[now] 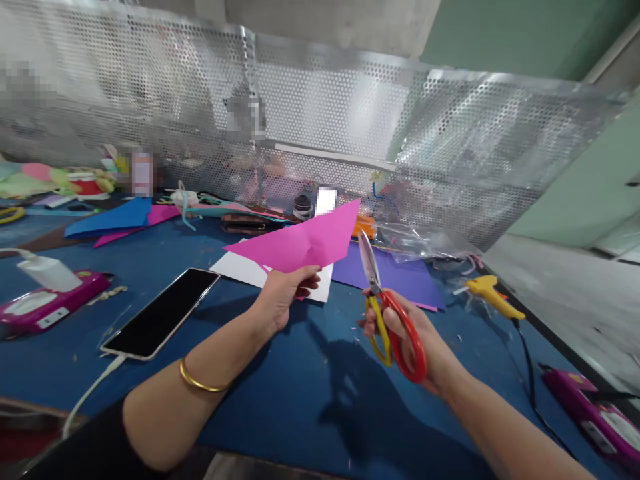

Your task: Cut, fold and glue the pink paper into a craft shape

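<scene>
My left hand [287, 297] pinches the lower edge of a bright pink sheet of paper [305, 240], held tilted above the table. To its right, my right hand [400, 323] grips a pair of scissors [395, 320] with one red and one yellow handle. Their blades point up and away, close together and apart from the pink paper. Beneath the pink paper lies a white sheet [320, 287]. A purple sheet [395, 273] rests behind the scissors, with a thin pink edge under it.
A charging phone [163, 313] lies left on the blue table [280, 413], near a purple power strip [55, 303]. At right are a yellow glue gun [493, 297] and another power strip [595, 413]. Blue paper [110, 217], clear plastic [415, 241] and clutter line the perforated metal screen [325, 100].
</scene>
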`<action>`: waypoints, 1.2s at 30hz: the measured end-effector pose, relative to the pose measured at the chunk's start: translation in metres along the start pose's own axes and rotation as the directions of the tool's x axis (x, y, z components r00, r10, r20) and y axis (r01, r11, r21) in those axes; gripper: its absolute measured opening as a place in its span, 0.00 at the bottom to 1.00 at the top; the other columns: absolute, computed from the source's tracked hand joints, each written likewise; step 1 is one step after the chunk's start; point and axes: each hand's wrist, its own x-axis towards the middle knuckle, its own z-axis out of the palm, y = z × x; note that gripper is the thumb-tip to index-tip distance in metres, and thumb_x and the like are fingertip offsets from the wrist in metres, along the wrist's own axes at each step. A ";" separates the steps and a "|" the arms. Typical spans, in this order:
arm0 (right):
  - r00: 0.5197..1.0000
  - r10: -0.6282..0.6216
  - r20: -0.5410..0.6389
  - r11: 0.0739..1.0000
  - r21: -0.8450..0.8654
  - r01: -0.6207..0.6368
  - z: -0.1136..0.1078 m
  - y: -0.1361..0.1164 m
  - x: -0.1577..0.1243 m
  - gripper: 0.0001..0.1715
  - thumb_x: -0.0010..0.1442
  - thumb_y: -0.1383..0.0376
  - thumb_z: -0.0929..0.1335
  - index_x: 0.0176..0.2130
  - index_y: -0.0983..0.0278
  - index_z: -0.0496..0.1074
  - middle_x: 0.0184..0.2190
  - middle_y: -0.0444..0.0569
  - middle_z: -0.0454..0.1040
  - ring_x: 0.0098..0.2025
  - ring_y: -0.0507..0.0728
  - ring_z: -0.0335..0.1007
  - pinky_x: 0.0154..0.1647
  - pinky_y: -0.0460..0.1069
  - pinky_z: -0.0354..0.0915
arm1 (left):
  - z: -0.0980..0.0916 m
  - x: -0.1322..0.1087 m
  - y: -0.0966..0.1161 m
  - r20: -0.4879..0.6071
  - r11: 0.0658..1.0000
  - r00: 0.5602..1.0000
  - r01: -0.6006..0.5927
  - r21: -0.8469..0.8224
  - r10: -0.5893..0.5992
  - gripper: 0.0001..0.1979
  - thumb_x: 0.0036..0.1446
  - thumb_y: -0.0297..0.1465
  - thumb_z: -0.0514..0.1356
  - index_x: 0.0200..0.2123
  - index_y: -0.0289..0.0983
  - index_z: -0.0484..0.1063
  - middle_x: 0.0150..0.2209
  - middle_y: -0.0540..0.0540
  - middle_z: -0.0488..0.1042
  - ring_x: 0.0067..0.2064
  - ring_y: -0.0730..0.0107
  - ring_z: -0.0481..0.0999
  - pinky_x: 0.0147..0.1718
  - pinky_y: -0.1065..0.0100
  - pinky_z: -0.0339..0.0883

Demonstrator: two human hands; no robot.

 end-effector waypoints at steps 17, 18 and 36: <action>0.993 0.035 0.114 0.897 -0.443 0.019 0.000 0.026 0.001 0.25 0.55 0.46 0.73 0.43 0.60 0.71 0.25 0.38 0.56 0.27 0.51 0.51 0.27 0.47 0.51 | -0.003 0.001 -0.003 -0.090 0.999 0.995 -0.046 -0.030 0.043 0.10 0.40 0.35 0.72 0.22 0.34 0.80 0.26 0.43 0.78 0.28 0.70 0.72 0.26 0.68 0.61; 0.992 0.044 0.119 0.893 -0.450 0.014 0.000 0.026 0.001 0.25 0.55 0.45 0.73 0.43 0.60 0.71 0.25 0.38 0.56 0.28 0.51 0.50 0.27 0.47 0.51 | -0.003 0.001 -0.003 -0.084 0.999 0.996 -0.047 -0.027 0.045 0.10 0.40 0.35 0.72 0.23 0.34 0.80 0.26 0.43 0.78 0.28 0.70 0.72 0.26 0.68 0.61; 0.983 0.071 0.170 0.940 -0.341 -0.009 0.001 0.024 -0.001 0.27 0.56 0.43 0.71 0.44 0.60 0.74 0.24 0.37 0.50 0.22 0.48 0.40 0.19 0.45 0.39 | 0.009 -0.012 -0.014 -0.032 0.999 0.999 0.041 0.015 -0.041 0.09 0.44 0.34 0.68 0.22 0.33 0.80 0.24 0.43 0.78 0.26 0.70 0.72 0.28 0.67 0.63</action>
